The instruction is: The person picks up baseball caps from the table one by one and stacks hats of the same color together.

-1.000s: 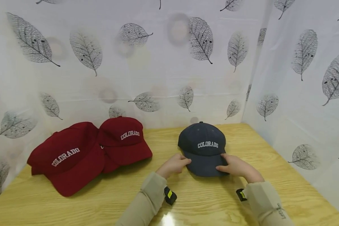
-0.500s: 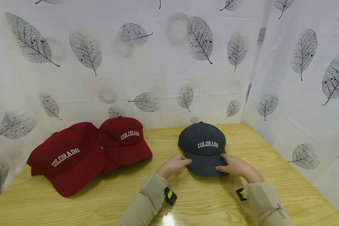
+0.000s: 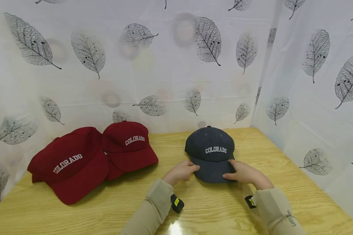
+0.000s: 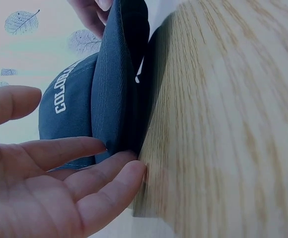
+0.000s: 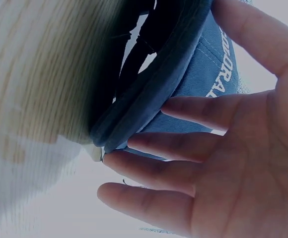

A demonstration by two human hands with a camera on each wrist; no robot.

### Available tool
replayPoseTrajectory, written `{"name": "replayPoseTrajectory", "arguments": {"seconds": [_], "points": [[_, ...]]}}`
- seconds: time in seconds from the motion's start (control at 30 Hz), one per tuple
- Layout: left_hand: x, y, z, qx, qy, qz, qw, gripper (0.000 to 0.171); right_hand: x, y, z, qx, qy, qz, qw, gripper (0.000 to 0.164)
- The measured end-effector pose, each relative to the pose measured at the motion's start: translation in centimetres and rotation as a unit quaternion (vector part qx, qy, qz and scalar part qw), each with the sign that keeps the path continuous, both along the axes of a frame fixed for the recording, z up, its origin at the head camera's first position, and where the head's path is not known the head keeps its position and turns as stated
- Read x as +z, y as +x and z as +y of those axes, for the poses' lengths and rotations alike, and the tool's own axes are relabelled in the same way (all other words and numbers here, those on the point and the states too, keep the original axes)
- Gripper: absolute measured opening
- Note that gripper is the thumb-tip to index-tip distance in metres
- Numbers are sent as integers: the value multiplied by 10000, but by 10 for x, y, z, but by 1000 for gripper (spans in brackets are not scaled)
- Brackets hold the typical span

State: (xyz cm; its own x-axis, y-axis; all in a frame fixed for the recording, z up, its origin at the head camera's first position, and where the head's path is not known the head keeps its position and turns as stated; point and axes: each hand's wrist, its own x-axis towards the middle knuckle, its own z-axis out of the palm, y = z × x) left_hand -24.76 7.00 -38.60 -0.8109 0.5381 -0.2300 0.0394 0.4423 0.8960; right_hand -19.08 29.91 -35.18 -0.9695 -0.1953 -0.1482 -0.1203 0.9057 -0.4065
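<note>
A navy baseball cap (image 3: 210,138) with white COLORADO lettering stands on the wooden table, its brim toward me. At the brim's left edge, my left hand (image 3: 180,172) touches it with fingertips. In the left wrist view, that hand (image 4: 44,198) has its fingers fairly straight against the cap (image 4: 107,94), the thumb apart from it. My right hand (image 3: 248,175) is at the brim's right side, its thumb tip on the brim. The right wrist view has this hand (image 5: 233,153) with extended fingers along the cap (image 5: 183,74), and the cap's dark underside shows.
Overlapping red caps lie to the left: a nearer one (image 3: 72,156) and one behind (image 3: 129,143), both lettered COLORADO. Part of another red cap may be between them. Leaf-patterned white curtains (image 3: 164,75) close off the back and sides of the wooden table (image 3: 106,212).
My right hand has shifted very slightly left, its thumb a little further over the brim. The left hand and the caps stay where they were.
</note>
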Motion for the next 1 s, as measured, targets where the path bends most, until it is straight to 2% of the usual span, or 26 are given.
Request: {"name": "replayPoseTrajectory", "arguments": {"seconds": [0.43, 0.67, 1.0], "points": [[1, 0, -1, -15, 170, 27, 9999, 33, -4, -2, 2, 31, -214, -70, 9997, 76], [0, -1, -1, -6, 185, 10, 9998, 30, -4, -2, 2, 122, -178, -35, 9998, 77], [0, 1, -1, -52, 218, 39, 9997, 31, -3, -2, 1, 41, -164, -131, 9998, 78]]}}
